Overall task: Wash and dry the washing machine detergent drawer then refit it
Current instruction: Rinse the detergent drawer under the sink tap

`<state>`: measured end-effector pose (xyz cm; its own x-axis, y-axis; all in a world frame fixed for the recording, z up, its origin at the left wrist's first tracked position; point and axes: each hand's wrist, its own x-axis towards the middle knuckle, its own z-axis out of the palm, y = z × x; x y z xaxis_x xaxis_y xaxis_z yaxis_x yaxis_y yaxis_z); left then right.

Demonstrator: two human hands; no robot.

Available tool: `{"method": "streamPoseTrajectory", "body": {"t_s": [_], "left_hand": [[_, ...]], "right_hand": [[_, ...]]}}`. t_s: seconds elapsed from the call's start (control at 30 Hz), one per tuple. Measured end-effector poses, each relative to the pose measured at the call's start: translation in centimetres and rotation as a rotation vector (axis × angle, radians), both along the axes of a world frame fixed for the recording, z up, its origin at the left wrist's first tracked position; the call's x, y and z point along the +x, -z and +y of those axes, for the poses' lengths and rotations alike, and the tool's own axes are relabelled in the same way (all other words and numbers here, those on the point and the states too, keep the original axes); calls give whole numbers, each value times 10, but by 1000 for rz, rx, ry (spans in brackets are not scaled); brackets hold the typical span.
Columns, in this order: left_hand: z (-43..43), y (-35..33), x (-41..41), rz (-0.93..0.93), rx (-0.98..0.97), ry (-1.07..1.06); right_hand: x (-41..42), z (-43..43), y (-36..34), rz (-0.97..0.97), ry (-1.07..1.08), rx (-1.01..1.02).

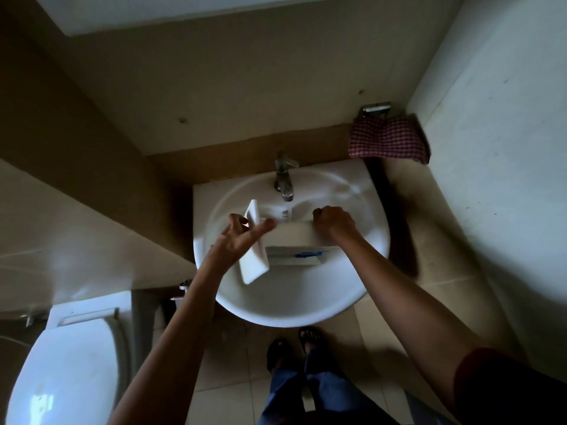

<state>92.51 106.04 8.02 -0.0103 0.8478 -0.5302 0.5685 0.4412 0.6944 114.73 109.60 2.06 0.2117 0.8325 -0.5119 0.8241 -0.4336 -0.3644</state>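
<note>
Closest to me, below both hands, are my feet (310, 335) in dark sandals on the tiled floor (233, 378). The white toilet (70, 363), lid down, sits down and to the left of my left arm.

Past my feet is the white sink (291, 317), and both my arms reach out over its basin. Between my hands I hold the detergent drawer (294, 237) above the bowl, lying crosswise with its open side towards me, a blue part showing inside.

My left hand (242, 237) has the drawer's white front panel, tilted on edge. The thumb is stretched along one side and the fingers are spread on the other, pinching it rather than wrapping it. My right hand (333, 223) is curled tight, knuckles up, gripping the drawer's other end.

Just beyond the drawer, between my hands, stands the metal tap (283, 176). What looks like a thin stream of water falls from its spout onto the drawer.

Farther back, beyond my right hand, a red checked cloth (386, 144) hangs from a holder on the wall.
</note>
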Motion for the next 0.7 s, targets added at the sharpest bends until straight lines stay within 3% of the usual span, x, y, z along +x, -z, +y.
{"method": "streamPoseTrajectory", "body": {"t_s": [0.1, 0.27, 0.4, 0.5, 0.57, 0.7], "left_hand": [[-6, 10, 3, 54, 23, -31], [-13, 15, 9, -82, 164, -132], [-9, 15, 7, -31, 195, -123], [1, 13, 5, 108, 199, -34], [7, 11, 5, 216, 198, 37], [16, 13, 4, 296, 173, 86]], "right_hand": [[1, 0, -1, 3, 25, -8], [1, 7, -1, -9, -14, -85], [-4, 12, -3, -67, -8, -93], [-12, 21, -5, 135, 88, 66], [-18, 33, -7, 343, 207, 50], [-19, 56, -8, 495, 397, -59]]}}
